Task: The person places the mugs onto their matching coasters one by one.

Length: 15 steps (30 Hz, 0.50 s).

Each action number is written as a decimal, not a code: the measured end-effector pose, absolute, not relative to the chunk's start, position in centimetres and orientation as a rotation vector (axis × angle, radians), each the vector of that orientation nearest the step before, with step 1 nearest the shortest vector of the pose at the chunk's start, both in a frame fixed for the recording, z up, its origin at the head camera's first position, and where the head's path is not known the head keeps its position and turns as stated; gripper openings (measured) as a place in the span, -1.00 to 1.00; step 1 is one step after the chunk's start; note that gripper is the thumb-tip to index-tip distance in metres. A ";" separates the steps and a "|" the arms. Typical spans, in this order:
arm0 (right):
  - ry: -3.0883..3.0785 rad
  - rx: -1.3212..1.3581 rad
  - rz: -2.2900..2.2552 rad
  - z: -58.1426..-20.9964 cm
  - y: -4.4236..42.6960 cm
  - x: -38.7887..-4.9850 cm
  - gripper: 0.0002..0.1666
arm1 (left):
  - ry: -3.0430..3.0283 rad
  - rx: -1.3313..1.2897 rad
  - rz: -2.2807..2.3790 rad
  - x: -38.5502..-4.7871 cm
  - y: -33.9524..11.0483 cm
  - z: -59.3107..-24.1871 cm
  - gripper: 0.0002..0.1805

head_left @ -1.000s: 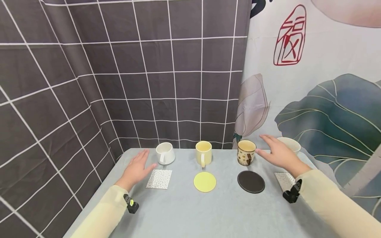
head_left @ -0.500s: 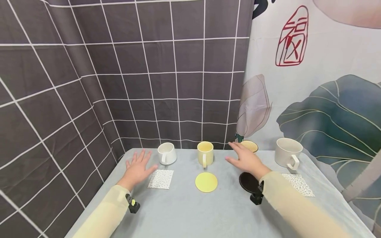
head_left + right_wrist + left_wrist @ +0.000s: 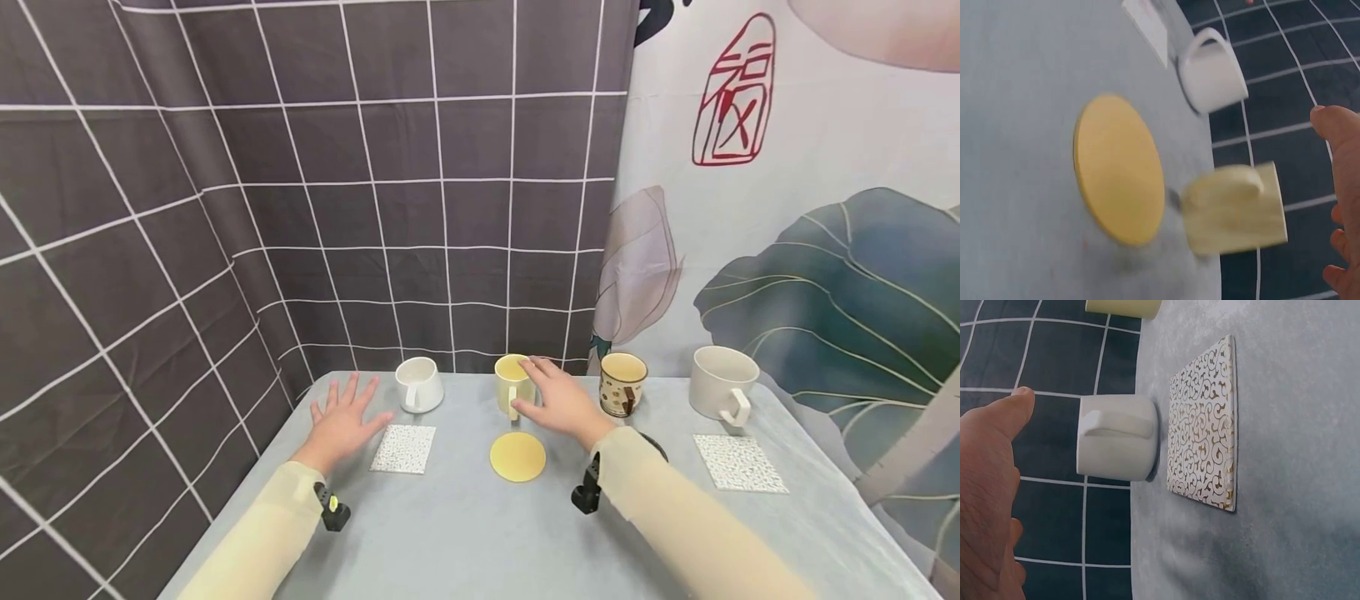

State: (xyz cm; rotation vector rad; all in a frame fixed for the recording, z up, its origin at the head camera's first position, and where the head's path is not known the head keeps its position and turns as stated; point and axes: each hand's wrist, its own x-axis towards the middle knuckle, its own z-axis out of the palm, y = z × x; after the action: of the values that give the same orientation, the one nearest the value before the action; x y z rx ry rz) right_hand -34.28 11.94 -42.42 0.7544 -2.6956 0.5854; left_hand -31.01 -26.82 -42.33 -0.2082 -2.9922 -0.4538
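My right hand [image 3: 564,402] hovers with extended fingers at the right side of the yellow mug [image 3: 508,392]. In the right wrist view a gap shows between the hand and that mug [image 3: 1232,209]. In front of it lies a round yellow coaster [image 3: 517,457]. My left hand [image 3: 339,427], fingers spread and holding nothing, is to the left of the small white mug [image 3: 418,385]. A square patterned coaster [image 3: 1202,425] lies before the white mug, apart from the hand.
Right of the right hand stand a brown-patterned mug [image 3: 621,383] and a large off-white mug [image 3: 722,383]. A second square coaster [image 3: 741,463] lies before the latter. My right sleeve mostly covers a round black coaster [image 3: 657,446]. A dark gridded cloth [image 3: 390,208] hangs behind the table.
My right hand has swept left, from beside the off-white mug, past the brown-patterned mug, to the yellow mug. The left hand's fingers have spread while it stays in place. The mugs stand unmoved.
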 end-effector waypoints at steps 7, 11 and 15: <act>-2.620 0.839 0.567 -43.1 8.2 -33.8 -0.09 | -3.015 -0.224 -0.459 -31.1 -26.3 -42.2 -0.08; -2.619 0.864 0.574 -43.7 6.2 -33.3 -0.09 | -3.017 -0.234 -0.456 -31.4 -26.2 -42.2 -0.08; -2.628 0.919 0.568 -44.7 4.2 -32.6 -0.10 | -3.015 -0.250 -0.464 -31.7 -26.1 -42.3 -0.07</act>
State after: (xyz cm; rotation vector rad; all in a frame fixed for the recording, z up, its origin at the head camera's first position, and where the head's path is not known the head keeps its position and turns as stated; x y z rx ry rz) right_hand -32.59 4.20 -44.71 0.9192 -2.6278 0.5676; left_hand -31.70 -26.13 -42.32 -0.2503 -3.0146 -0.4645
